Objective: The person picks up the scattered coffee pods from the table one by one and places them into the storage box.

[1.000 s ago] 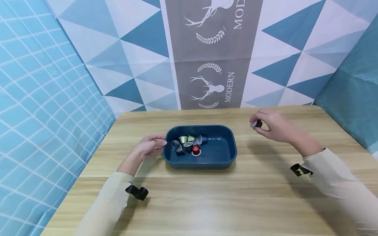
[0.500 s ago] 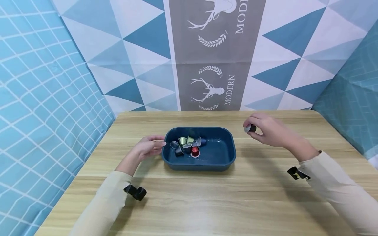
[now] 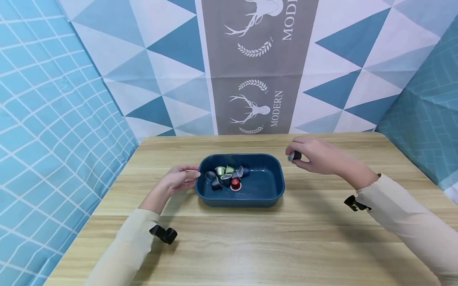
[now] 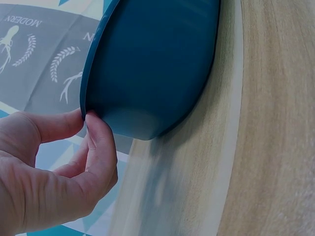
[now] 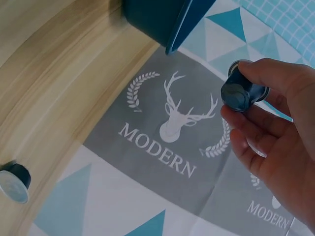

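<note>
A dark blue rectangular tub (image 3: 272, 201) stands on the wooden table, with several coffee capsules bunched in its left half: green, dark and blue ones, plus a red capsule (image 3: 235, 182). My left hand (image 3: 179, 179) pinches the tub's left rim between thumb and fingers, as the left wrist view shows up close. Right of the tub, raised above the table, my right hand (image 3: 315, 155) holds a dark coffee capsule (image 5: 241, 93) between thumb and fingertips. The capsule's pale lid faces left in the head view.
Another dark capsule (image 5: 15, 181) with a pale lid lies on the table in the right wrist view. A patterned cloth (image 3: 164, 79) hangs behind the table's back edge, and blue tiled sheets (image 3: 53, 119) flank it. Black camera mounts (image 3: 163, 234) sit at both sleeves.
My right hand has moved left toward the tub, carrying the dark capsule. My left hand stays at the tub's left rim; the capsules in the tub lie as before.
</note>
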A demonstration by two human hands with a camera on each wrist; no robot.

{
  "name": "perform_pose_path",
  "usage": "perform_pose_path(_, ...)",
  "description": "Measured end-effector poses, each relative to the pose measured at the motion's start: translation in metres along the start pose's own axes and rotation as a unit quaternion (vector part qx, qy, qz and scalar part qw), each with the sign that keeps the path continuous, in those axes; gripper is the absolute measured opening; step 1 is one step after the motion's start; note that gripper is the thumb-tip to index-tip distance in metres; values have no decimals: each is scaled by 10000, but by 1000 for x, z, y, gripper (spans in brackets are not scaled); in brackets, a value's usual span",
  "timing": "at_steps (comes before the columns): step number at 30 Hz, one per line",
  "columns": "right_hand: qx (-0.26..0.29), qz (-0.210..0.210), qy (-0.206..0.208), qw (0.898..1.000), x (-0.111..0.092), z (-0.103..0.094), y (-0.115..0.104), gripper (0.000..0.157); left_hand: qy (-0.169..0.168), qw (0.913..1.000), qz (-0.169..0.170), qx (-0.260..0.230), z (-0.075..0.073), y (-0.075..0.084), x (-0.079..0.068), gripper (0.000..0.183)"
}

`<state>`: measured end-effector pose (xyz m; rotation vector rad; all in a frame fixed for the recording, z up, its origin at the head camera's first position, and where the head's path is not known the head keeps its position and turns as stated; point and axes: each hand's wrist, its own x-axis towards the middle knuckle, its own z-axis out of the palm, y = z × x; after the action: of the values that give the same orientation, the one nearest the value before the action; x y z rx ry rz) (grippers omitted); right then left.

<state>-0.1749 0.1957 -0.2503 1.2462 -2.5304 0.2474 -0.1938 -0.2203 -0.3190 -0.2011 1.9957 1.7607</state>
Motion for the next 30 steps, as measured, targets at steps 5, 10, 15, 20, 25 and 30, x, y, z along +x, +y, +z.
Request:
perform_pose_path(5, 178, 59, -323, 9993, 9, 1, -6, 20, -31, 10000, -15, 2, -1, 1, -2, 47)
perform_pose_path(10, 318, 70, -537, 9980, 16, 2, -11, 20, -44, 10000, -6, 20, -2, -1, -1, 49)
perform_pose_path(15, 428, 65, -834, 9956, 24, 1, -15, 18, -63, 10000, 16, 22, -1, -1, -1, 50)
perform_pose_path(20, 476, 126, -1294, 9904, 32, -1, -20, 17, -100, 9999, 49, -27, 0, -1, -1, 50)
perform_pose_path(25, 509, 148, -1599, 9857, 42, -1, -23, 15, -116, 9999, 92, -64, 1, -1, -1, 50)
perform_pose_path(30, 540, 160, -1831, 9815, 54, -2, -27, 14, -118, 9998, 101, -109, 1, -1, -1, 50)
